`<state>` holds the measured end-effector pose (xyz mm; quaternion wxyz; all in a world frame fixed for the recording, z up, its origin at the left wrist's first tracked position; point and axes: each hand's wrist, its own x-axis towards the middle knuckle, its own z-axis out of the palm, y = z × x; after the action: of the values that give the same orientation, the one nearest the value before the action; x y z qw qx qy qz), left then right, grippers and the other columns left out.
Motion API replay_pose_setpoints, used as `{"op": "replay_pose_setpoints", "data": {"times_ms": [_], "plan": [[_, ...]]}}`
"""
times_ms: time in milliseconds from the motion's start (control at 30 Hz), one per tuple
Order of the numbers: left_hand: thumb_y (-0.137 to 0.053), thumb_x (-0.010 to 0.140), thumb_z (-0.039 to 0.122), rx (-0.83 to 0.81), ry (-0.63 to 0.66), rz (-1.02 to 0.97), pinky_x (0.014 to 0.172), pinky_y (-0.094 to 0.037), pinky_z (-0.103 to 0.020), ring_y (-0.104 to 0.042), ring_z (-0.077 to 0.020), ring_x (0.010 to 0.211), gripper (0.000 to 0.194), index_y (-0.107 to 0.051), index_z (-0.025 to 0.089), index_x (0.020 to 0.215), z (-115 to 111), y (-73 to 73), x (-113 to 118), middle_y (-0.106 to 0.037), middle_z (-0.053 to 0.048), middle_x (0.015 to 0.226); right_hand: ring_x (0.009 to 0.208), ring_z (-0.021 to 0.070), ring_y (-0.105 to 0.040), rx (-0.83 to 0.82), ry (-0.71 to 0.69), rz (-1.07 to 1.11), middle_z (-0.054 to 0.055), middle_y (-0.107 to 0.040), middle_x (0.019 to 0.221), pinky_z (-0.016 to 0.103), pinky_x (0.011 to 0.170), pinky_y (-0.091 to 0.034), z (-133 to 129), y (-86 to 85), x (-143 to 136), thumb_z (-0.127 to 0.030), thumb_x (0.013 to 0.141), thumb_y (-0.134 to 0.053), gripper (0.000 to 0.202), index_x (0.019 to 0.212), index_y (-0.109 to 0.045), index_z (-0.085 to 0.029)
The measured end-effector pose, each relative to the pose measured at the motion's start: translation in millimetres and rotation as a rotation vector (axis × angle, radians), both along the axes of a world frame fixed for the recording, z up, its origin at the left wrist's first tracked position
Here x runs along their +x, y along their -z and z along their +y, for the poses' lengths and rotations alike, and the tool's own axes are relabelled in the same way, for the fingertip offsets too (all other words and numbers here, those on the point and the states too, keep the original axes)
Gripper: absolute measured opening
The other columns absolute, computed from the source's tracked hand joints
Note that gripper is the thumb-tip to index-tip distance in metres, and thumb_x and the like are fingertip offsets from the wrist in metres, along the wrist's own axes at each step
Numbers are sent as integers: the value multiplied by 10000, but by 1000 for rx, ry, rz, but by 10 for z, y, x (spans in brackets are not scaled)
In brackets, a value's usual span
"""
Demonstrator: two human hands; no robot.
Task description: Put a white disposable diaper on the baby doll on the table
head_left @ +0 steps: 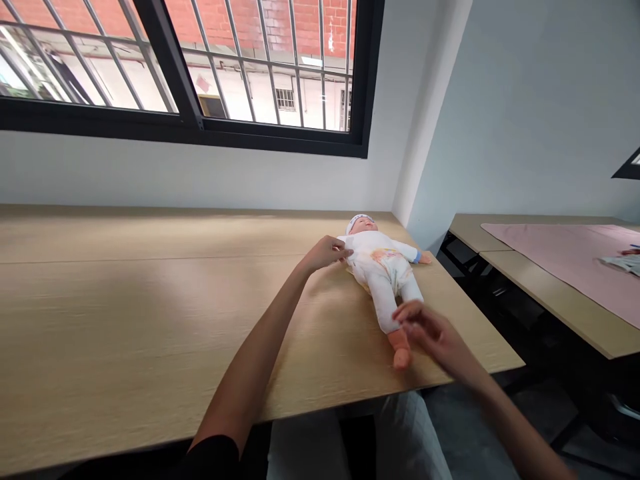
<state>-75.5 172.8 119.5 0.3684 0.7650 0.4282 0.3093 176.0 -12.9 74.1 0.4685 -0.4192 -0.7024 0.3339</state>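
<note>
A baby doll (383, 287) in white clothes and a white cap lies on its back on the wooden table, head toward the wall and feet toward me. Colourful print shows at its waist. My left hand (327, 255) is at the doll's side near the arm on the left, its fingers curled together; whether they pinch the sleeve is too small to tell. Over the doll's lower leg hangs my right hand (425, 328), slightly blurred, fingers apart and bent, with nothing seen in it.
The wooden table (150, 320) runs along the wall under a barred window (270, 67). On the right, past a gap, a second table (550, 287) carries a pink cloth (560, 257) and a folded pale item (623, 263).
</note>
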Motion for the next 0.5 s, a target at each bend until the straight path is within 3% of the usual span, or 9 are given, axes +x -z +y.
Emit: {"op": "replay_pose_setpoints", "data": {"times_ms": [100,167,233,300,400,500], "plan": [[-698,695,454,-25,-40,-69,452,-284,-213,-426,-74,478,362,-545,147,579,45,28,-10,-608,-27,615,954,246,-636,58,272,-34,80,-673,997,441,927,-495,682,1,315,-521,844,-566,326,956,-644,-225],[-704,685,509,-43,-16,-161,510,-371,-220,-512,-104,565,386,-588,145,634,73,57,-1,-625,-36,669,1085,283,-583,182,355,-174,114,-639,1121,495,999,-439,1120,43,451,-577,808,-579,431,1027,-649,-213],[-704,673,576,-66,29,-281,634,-453,-250,-579,-139,698,443,-628,142,720,90,99,33,-643,-49,756,1249,303,-484,280,313,-342,137,-541,1328,517,1091,-341,1454,65,491,-604,824,-542,533,1174,-629,-211],[-691,678,617,-81,66,-388,730,-473,-275,-593,-155,785,493,-642,145,812,90,145,88,-643,-53,831,1377,296,-351,293,175,-511,105,-414,1478,519,1147,-250,1663,53,427,-603,867,-479,572,1298,-570,-239],[-651,733,616,-51,85,-435,689,-434,-241,-541,-122,723,471,-617,149,790,57,191,176,-588,-15,759,1442,298,-236,248,-12,-700,56,-315,1547,553,1173,-147,1794,5,204,-603,895,-435,617,1417,-451,-275],[-638,760,599,-3,62,-409,599,-358,-213,-446,-92,634,460,-579,145,711,11,190,221,-508,16,673,1445,313,-231,211,-63,-754,56,-308,1547,531,1187,-121,1816,-22,-31,-628,872,-462,720,1485,-342,-270]]}}
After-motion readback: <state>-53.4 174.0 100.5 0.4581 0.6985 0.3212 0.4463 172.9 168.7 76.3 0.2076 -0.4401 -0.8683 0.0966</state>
